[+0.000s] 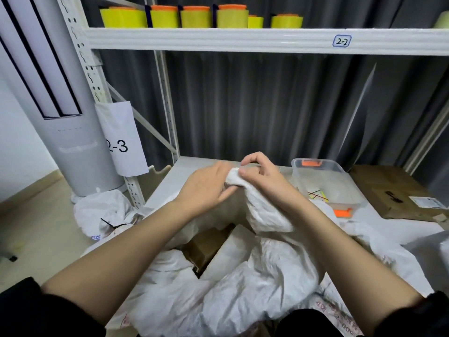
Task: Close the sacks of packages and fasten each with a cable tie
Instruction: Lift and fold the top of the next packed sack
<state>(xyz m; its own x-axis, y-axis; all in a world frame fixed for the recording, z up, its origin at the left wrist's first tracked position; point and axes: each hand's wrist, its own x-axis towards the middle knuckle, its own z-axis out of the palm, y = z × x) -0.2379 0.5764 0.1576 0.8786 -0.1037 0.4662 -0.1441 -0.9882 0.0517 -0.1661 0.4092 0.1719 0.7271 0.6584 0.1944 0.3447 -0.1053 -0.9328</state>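
Observation:
A white woven sack (255, 285) lies on the white shelf board in front of me, its mouth gaping over a brown box (206, 244) and a white package (230, 249). Both hands hold the gathered rim of the sack up above the opening. My left hand (209, 188) grips the bunched cloth from the left. My right hand (260, 173) pinches the top of the bunch with thumb and fingers. A clear plastic box (325, 183) to the right holds several coloured cable ties (315, 194).
On the floor at left sits another white sack (102, 212) closed with a black cable tie (114, 224). Flattened cardboard (388, 190) lies at the right of the shelf board (170, 186). A white tower fan (70, 132) stands left. Yellow rolls (194, 18) line the upper shelf.

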